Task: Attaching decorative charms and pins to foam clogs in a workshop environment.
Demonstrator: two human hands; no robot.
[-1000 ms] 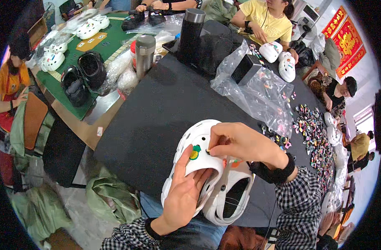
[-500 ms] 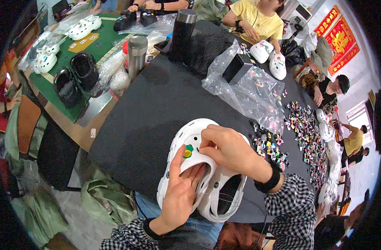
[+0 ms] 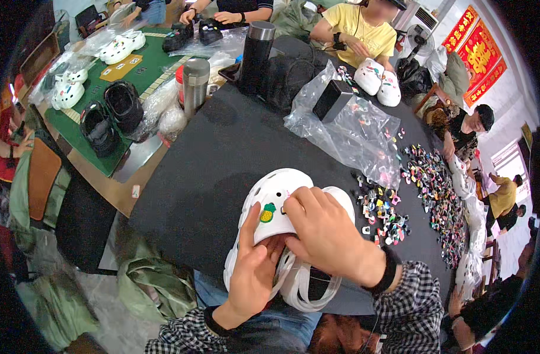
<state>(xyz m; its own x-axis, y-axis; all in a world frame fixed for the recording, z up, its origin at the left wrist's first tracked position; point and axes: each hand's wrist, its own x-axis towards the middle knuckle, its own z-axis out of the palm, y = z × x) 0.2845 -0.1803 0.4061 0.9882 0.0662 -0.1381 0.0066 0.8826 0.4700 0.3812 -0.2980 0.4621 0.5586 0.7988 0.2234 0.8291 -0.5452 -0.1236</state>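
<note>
Holding entry, head view, single frame.

Item 1: white clog, perforated upper, lying at near edge of black surface, partly over the person's lap. Strap hangs down toward viewer. Small pineapple charm, yellow w/ green top, set in a hole on the left side of the upper.

Item 2: left hand, coming from lower edge, checked sleeve. Fingers closed round the clog's lower left side, thumb laid up along the upper just below the pineapple charm.

Item 3: right hand, black wristband, checked sleeve. Laid over top/right of the clog, fingers curled and pressed onto the upper near the charm; fingertips together. Cannot tell if anything small is pinched between them.

Item 4: loose charms, mixed colours, scattered on the surface just right of the clog; bigger spread farther right.

Item 5: clear plastic bag, crumpled, beyond the charms, w/ black box on it.

Item 6: two metal flasks, silver and dark, upright at far left of the surface.

Item 7: green surface, left, w/ black clogs and white clogs.

Item 8: other people seated round far and right sides; one in yellow top w/ a white clog pair.
</note>
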